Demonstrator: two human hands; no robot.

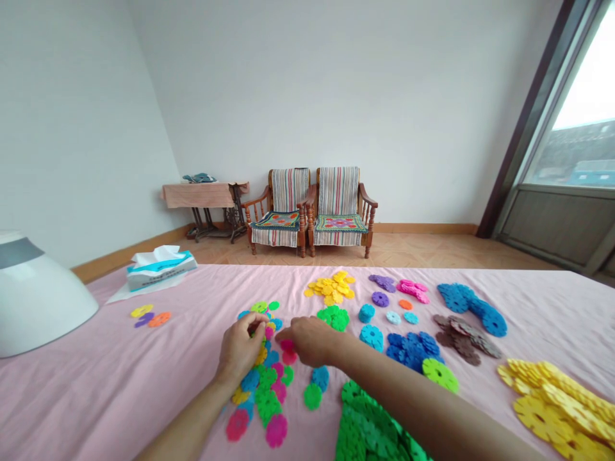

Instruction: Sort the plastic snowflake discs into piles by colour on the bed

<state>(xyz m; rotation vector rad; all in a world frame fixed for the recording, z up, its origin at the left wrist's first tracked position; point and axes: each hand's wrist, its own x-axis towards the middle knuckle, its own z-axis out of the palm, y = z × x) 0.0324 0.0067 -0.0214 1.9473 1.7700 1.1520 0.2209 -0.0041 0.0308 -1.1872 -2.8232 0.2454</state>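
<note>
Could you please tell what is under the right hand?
Beside the lower edge of the right hand, pink-red discs show on the pink cloth. The surface directly beneath the hand is covered, so I cannot tell whether more discs lie there.

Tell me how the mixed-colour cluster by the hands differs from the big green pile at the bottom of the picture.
Colour: the mixed-colour cluster combines pink, blue, yellow and green; the big green pile is green throughout.
Layout: the cluster is strewn loosely, while the pile is heaped densely.
Both consist of flat, notched discs and lie on the pink cloth.
</note>
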